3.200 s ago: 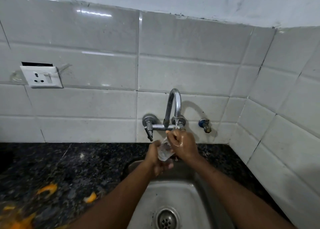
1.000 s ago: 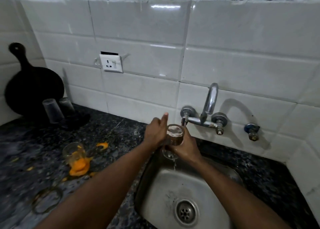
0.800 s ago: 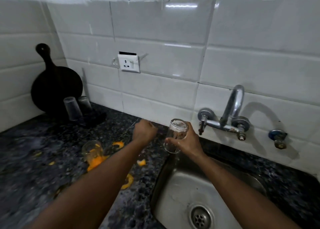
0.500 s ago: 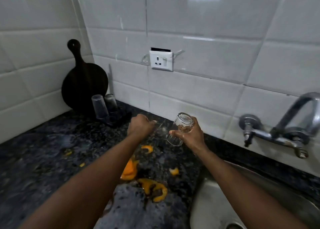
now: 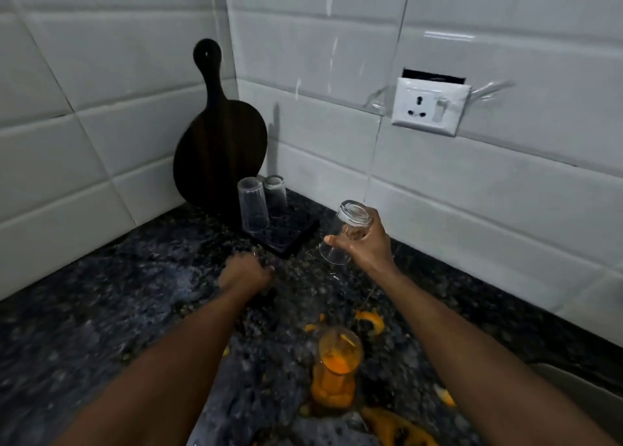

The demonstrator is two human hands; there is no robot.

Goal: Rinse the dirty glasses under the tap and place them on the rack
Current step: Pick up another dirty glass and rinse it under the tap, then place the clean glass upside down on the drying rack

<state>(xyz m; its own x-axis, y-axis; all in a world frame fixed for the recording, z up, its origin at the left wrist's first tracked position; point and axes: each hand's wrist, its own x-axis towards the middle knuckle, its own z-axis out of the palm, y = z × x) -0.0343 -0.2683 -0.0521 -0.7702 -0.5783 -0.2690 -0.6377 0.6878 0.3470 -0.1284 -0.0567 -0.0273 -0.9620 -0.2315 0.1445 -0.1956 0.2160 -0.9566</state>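
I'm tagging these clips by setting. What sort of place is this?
Most likely a home kitchen: white tiled walls meet a dark speckled stone countertop, a round dark board leans in the corner, and upturned glasses stand on a small black rack.

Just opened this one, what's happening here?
A person stands at a kitchen counter. The right hand holds a clear glass tipped mouth-down, in the air just right of the black rack, where two glasses stand upside down. The left hand hovers over the counter, fingers curled, holding nothing. A glass with orange pulp stands unrinsed nearer the person.
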